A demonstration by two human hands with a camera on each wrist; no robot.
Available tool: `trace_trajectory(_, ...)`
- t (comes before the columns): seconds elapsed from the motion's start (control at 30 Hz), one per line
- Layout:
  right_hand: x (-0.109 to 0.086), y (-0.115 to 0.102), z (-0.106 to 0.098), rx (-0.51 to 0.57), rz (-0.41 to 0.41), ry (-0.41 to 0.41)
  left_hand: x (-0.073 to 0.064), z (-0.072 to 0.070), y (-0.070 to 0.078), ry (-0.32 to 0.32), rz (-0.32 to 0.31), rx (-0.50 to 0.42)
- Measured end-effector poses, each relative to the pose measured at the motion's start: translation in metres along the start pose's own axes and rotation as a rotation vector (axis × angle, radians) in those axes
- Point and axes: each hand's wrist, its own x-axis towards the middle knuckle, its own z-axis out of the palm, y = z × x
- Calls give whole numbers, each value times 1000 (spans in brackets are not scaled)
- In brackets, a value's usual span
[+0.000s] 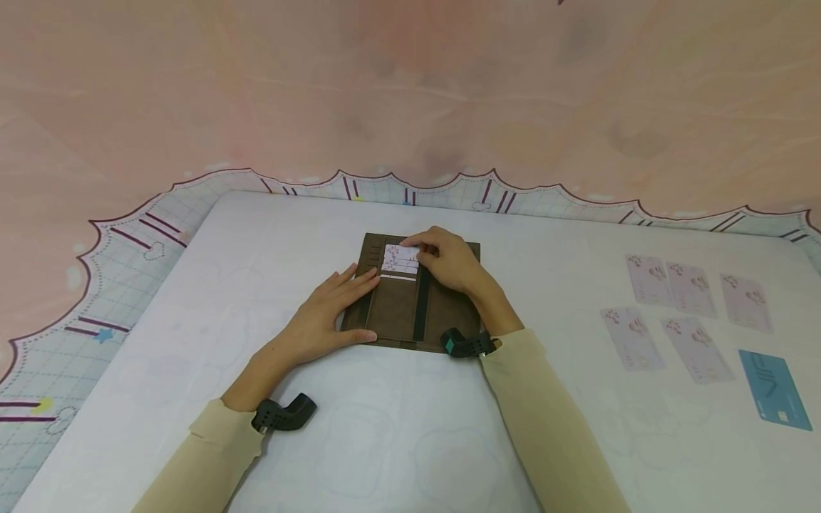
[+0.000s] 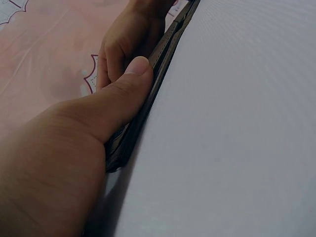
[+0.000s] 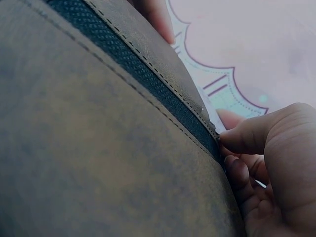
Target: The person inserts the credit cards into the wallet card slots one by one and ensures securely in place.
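A brown leather wallet (image 1: 393, 310) lies unfolded on the white table, with a dark elastic band (image 3: 143, 74) running across it. White cards with a pink floral print (image 1: 399, 260) sit in its upper slots, their edges stepped one below another. My right hand (image 1: 452, 260) pinches the top card near its upper right corner; in the right wrist view the thumb (image 3: 252, 136) bends at the card's pale edge. With fingers extended, my left hand (image 1: 323, 313) rests on the wallet's left part. Its thumb (image 2: 131, 84) presses along the near edge.
At the right of the table (image 1: 359, 456) lie several pale pink floral cards (image 1: 693, 288) in two loose rows. A blue card (image 1: 775, 388) lies nearer me, beyond them to the right. A scalloped patterned cloth (image 1: 410, 187) borders the table's far and left edges.
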Motion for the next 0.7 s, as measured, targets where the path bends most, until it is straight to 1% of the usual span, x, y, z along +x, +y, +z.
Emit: trace_trajectory(0.7, -2, -2, -1, -17, 2, -5, 1, 2, -2, 10, 11, 9)
